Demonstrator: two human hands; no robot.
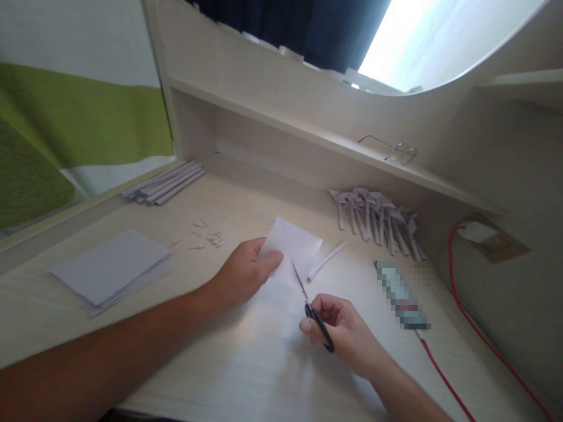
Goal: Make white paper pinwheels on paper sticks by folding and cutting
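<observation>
Between the thumb and fingers of my left hand [248,269] is a square piece of white paper [297,243], held up above the desk. My right hand [341,328] grips a pair of scissors [311,308] by black handles, with the blades pointing up and left. The blade tips overlap the lower part of the paper in view; whether they touch it I cannot tell. Just right of the paper, a rolled white paper stick [328,261] lies on the desk.
Paper pinwheels on sticks [378,217] lie in a row at back right. A phone [402,296] with a red cable is at right. Stacked paper [114,266], small pale bits [214,238] and rolled paper sticks [167,183] lie left. Glasses [402,153] rest on the shelf.
</observation>
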